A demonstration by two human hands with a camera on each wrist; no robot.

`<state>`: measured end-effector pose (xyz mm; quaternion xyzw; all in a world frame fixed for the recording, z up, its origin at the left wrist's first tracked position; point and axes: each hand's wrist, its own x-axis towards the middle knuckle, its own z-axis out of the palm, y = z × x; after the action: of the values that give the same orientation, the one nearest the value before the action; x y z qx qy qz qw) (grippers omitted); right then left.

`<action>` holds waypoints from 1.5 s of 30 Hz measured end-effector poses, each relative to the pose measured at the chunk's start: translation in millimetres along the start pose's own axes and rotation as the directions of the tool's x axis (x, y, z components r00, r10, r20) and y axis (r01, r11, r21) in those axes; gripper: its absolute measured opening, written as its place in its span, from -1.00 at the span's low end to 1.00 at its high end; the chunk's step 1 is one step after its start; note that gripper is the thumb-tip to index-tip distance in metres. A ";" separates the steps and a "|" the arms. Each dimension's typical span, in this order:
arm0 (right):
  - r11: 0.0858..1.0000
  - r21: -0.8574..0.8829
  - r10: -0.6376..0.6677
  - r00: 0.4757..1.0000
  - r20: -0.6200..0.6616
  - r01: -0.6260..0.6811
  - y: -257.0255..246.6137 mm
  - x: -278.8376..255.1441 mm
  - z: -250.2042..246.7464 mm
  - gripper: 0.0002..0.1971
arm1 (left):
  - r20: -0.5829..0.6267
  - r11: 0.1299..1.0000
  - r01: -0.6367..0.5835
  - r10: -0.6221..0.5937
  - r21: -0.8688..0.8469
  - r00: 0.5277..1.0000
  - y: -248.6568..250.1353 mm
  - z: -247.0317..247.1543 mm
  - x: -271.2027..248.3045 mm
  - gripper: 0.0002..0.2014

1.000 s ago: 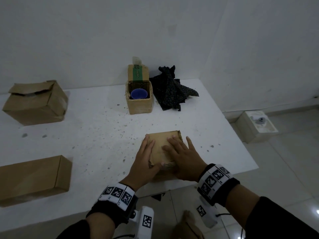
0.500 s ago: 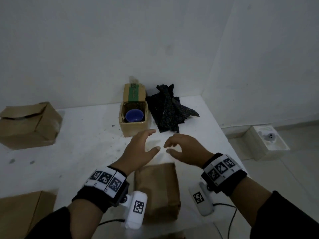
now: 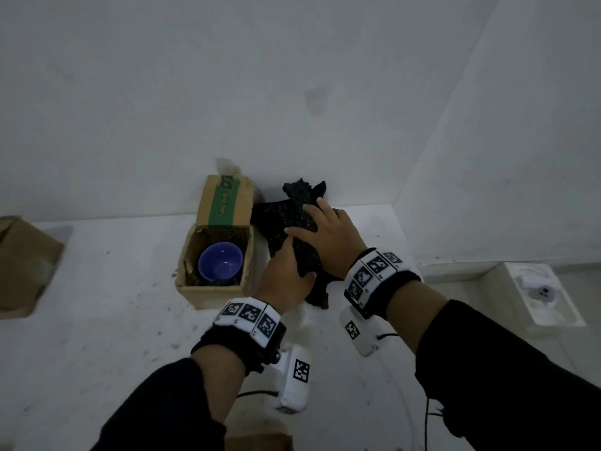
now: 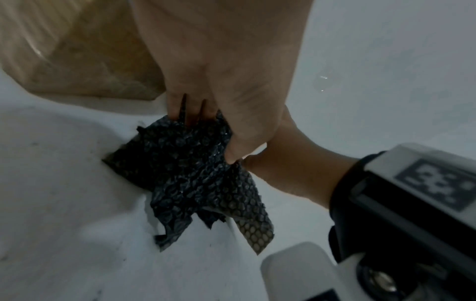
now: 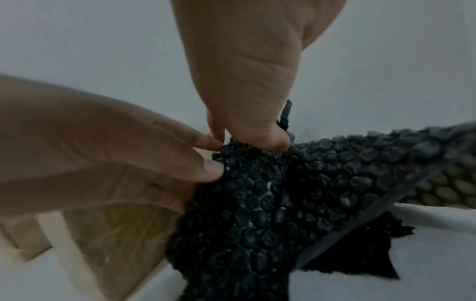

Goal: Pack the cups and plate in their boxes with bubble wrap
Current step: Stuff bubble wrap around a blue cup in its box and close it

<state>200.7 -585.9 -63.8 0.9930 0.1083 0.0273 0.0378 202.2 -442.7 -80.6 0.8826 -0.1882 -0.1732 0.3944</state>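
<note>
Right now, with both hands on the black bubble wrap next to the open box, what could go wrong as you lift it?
1. The bubble wrap lies crumpled in layers against the open box; pulling it up might snag or nudge the box holding the blue cup.
2. The left hand grips low and the right hand high, so the sheet may stay bunched rather than spread.
3. It sits near the table corner, so a loose piece could slide off.

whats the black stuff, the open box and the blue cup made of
Black wrap: looks like plastic bubble wrap, with rows of small glossy bubbles. Open box: brown matte cardboard with a green tape strip on its flap. Blue cup: probably glazed ceramic, given the smooth shiny inside, though plastic is possible.
</note>
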 end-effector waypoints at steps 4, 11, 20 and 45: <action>0.992 -0.116 -0.038 0.998 0.042 0.043 10.7 17.6 10.5 -0.54 | -0.018 0.997 0.077 -0.077 -0.001 0.997 -0.3 10.6 17.2 -0.18; 0.996 0.039 -0.065 0.974 -0.218 0.075 28.0 21.8 12.0 -0.84 | -0.056 0.996 0.080 -0.083 -0.042 0.995 4.1 9.1 25.1 -0.06; 0.956 0.257 -0.062 0.951 -0.301 0.144 31.8 28.0 -40.9 -0.78 | -0.302 0.977 -0.208 0.187 -0.038 0.935 14.4 -48.2 13.4 -0.63; 0.971 -0.196 0.083 0.963 -0.257 -0.136 -137.4 97.8 -18.4 -0.80 | -0.226 0.975 -0.188 0.211 0.122 0.951 -126.1 -165.5 -5.6 -0.68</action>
<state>265.6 -429.6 -52.1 0.9767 0.0531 0.1641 0.1279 297.2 -257.7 -71.7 0.8918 -0.2362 -0.0159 0.3855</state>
